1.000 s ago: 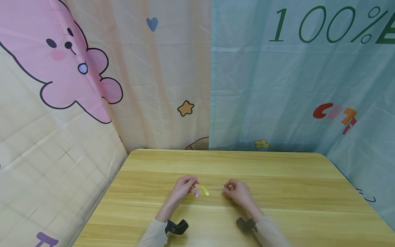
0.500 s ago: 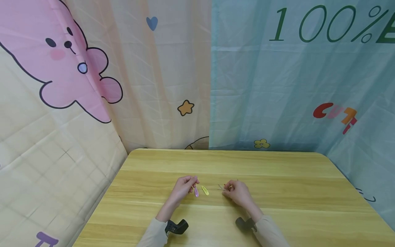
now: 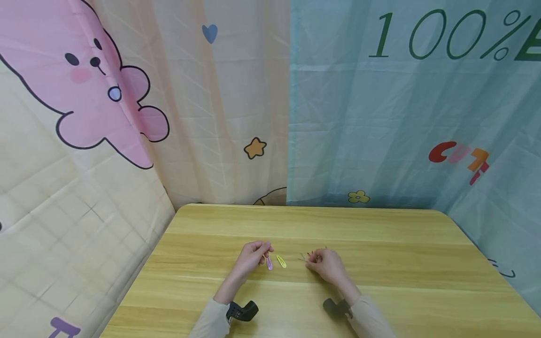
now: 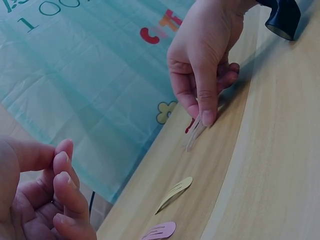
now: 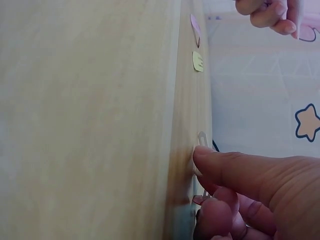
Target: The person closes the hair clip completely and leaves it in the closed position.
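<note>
My left hand (image 3: 251, 256) hovers by the pink-purple hair clip (image 3: 269, 264); in the left wrist view its fingers (image 4: 65, 185) are loosely curled, with nothing visible between them. A yellow clip (image 3: 281, 261) lies just right of the pink one, not touching it. Thumb and fingertips of my right hand (image 3: 328, 265) pinch a pale metallic clip (image 4: 191, 140), whose looped end (image 5: 202, 138) sticks out past the thumb. Something small and red (image 5: 198, 199) shows beside those fingers; how it is held is partly hidden.
The wooden table (image 3: 380, 234) reaches back to a cream curtain (image 3: 236, 94) and a blue curtain (image 3: 359, 108). Black devices are strapped to the left wrist (image 3: 243, 311) and the right wrist (image 3: 336, 308).
The pale clip has tilted slightly in my right fingers, and more red shows above them. My left hand and the two clips beside it have stayed in place.
</note>
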The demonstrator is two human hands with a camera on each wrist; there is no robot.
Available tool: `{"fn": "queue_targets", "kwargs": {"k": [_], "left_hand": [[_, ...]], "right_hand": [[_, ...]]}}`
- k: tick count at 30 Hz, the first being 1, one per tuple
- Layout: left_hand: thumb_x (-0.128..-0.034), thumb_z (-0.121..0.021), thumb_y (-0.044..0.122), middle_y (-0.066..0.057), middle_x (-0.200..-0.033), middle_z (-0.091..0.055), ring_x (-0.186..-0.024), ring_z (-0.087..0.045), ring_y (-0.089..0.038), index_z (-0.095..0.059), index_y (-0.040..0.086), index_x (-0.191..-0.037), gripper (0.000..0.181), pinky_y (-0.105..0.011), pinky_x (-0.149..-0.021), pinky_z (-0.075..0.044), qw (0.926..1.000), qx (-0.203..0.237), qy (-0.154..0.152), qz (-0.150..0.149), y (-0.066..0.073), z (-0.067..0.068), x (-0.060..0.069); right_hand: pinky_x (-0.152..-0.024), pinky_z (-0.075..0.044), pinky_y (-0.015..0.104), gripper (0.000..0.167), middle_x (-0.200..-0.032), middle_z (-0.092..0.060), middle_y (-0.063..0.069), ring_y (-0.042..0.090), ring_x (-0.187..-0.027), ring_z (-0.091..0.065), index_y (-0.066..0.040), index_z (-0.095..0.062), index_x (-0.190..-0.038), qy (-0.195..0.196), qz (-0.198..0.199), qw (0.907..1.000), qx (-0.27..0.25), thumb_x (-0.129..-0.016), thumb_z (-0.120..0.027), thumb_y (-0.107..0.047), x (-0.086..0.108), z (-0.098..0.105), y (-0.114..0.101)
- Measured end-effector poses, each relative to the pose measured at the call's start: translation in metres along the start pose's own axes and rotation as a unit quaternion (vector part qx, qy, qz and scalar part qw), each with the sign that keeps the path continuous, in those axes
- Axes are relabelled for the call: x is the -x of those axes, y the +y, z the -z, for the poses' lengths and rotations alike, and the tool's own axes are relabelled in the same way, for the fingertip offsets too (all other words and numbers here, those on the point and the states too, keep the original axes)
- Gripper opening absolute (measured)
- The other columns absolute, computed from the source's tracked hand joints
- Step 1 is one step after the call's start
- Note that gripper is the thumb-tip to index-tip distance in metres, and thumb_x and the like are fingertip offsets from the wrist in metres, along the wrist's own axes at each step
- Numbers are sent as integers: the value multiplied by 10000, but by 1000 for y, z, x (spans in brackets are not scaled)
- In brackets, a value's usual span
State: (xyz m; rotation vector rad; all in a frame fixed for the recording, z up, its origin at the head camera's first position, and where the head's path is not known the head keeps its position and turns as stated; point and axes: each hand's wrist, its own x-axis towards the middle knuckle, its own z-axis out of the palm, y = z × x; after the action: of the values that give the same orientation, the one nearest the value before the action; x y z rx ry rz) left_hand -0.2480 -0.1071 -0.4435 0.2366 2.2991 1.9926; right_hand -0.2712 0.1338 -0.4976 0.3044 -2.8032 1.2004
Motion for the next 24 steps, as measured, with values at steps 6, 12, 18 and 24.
{"fn": "queue_targets", "kwargs": {"k": [6,12,18,24], "left_hand": [[-992,-494,128,-49,-715,-534,-574,-434,-106,-635,-50,-863,261,-218,-497,-327,10000,-20,-62,-23,1,0,1],[-993,-493,134,-44,-715,-538,-583,-437,-117,-639,-44,-867,263,-219,-506,-335,9999,-55,-88,-12,2,-1,2],[-997,-488,139,-121,-721,-552,-592,-466,-148,-628,-84,-889,284,-228,-518,-349,9996,-88,-269,-57,0,-2,2],[-1003,-492,200,-115,-719,-547,-579,-497,-132,-605,-143,-963,363,-220,-515,-345,9989,20,-476,29,-27,-5,-11]], "right_hand": [[-526,-343,276,157,-620,-492,-34,129,-561,-425,-96,-639,-719,-4,3,10000,23,-787,-777,-129,0,1,0],[-534,-348,277,149,-633,-505,-31,130,-574,-429,-88,-645,-728,-25,-98,9999,33,-796,-770,-133,1,2,-2],[-500,-357,270,136,-626,-508,-27,129,-552,-436,-81,-652,-740,41,-147,9999,-66,-797,-767,-127,1,2,-3],[-497,-382,275,125,-628,-525,-30,129,-554,-453,-75,-659,-749,210,-65,9995,-242,-776,-776,-112,1,3,-2]]}}
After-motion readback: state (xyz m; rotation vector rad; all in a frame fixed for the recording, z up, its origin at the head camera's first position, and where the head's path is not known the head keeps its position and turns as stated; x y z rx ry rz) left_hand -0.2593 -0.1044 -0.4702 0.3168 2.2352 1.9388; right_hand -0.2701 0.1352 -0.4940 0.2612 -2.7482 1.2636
